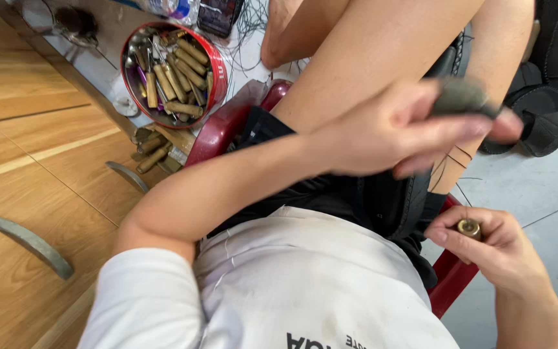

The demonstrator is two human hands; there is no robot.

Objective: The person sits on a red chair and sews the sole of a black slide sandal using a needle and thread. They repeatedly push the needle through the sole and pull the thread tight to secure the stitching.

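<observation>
My left hand (398,129) reaches across my lap and grips a dark grey blurred lump (463,98), held above my bare knee. My right hand (485,242) sits low at the right and pinches a small round brass-coloured tool end (468,227) between thumb and fingers. Thin dark threads (450,161) hang against my shin below the left hand. A black leather piece (389,203) lies on my lap under both arms.
A round red tin (219,71) full of wooden-handled tools stands on the floor at upper left, with more handles (153,152) beside it. I sit on a red plastic stool (450,278). Wooden cabinet drawers with metal handles (30,242) run along the left. Black straps (540,116) lie at right.
</observation>
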